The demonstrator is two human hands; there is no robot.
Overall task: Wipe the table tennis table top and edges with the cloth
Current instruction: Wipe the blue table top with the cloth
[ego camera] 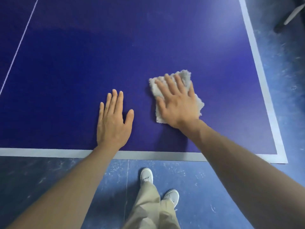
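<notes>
The dark blue table tennis table top (115,47) fills most of the view, with a pale border line along its near edge (49,152) and right edge (257,63). A fluffy grey cloth (184,78) lies flat on the top near the right corner. My right hand (176,104) presses on the cloth with straight, spread fingers. My left hand (113,119) rests flat on the bare blue surface to the left of the cloth, close to the near edge, fingers straight.
A thin white centre line (21,42) runs across the table at the left. Blue scuffed floor (280,80) lies beyond the right edge and in front of the table. A dark object with a pale bar (290,15) stands at the top right. My shoes (146,176) are below.
</notes>
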